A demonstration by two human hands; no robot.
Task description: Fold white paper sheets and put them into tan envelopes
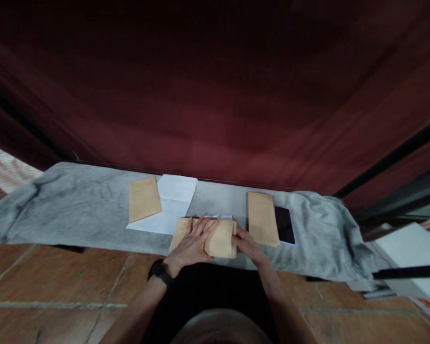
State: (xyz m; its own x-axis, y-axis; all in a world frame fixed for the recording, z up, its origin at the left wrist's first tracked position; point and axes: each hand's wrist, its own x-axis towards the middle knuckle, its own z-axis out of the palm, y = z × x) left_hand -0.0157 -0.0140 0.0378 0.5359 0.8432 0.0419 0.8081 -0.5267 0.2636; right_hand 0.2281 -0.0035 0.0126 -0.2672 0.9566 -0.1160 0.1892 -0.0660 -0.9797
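A brown paper envelope (220, 241) lies lengthwise at the front of the grey cloth. My left hand (195, 243) rests flat on it with fingers spread, pressing its middle. At the envelope's right end, my right hand (246, 243) pinches the edge, where the paper looks folded; the fingertips are partly hidden. Behind the envelope, a thin strip of white and dark material (220, 217) shows, too little to name. To the left, another brown envelope (143, 198) lies partly over unfolded white paper sheets (177, 193). Right of my hands lie more brown envelopes (262, 217).
A dark-screened phone (284, 224) lies right of the envelopes. The grey cloth (82, 205) covers a long narrow surface along a dark red fabric wall (215, 119). A white box-like object (410, 253) stands at the right end, and brown floor tiles (68, 277) lie in front.
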